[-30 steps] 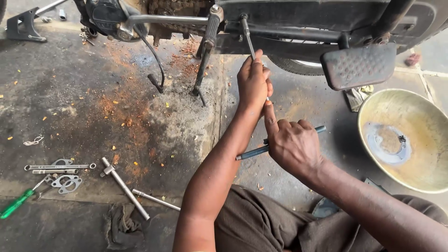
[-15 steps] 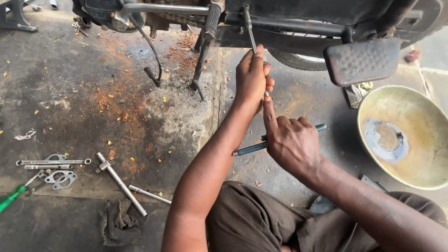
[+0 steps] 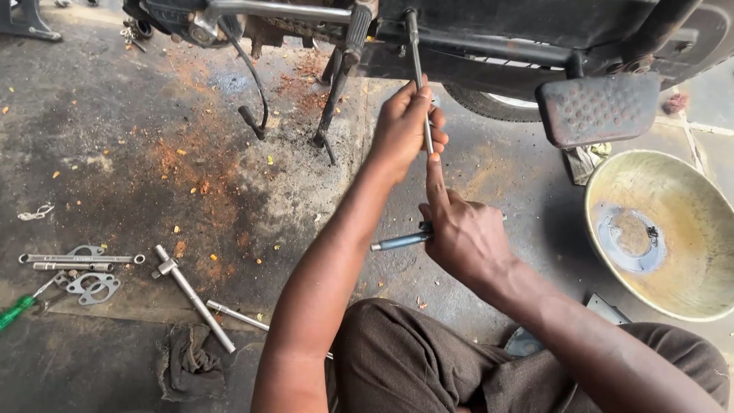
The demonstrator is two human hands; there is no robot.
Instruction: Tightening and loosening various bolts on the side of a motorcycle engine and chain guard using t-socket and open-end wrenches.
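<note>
Steel rod [image 3: 415,69] at twelve o'clock, gripped in closed left hand [image 3: 404,130] under motorcycle frame [image 3: 489,38]. Grey tool [image 3: 399,242] clasped in right hand [image 3: 462,233], forefinger raised to rod. Brass-coloured bowl [image 3: 692,302] at three o'clock.

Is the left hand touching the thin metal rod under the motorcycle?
Touching. The head view shows the left hand closed around the thin metal rod, which passes through its fingers.

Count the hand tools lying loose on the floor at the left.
4: spanner, green-handled screwdriver, T-handle wrench, short rod. More may lie outside the frame.
</note>
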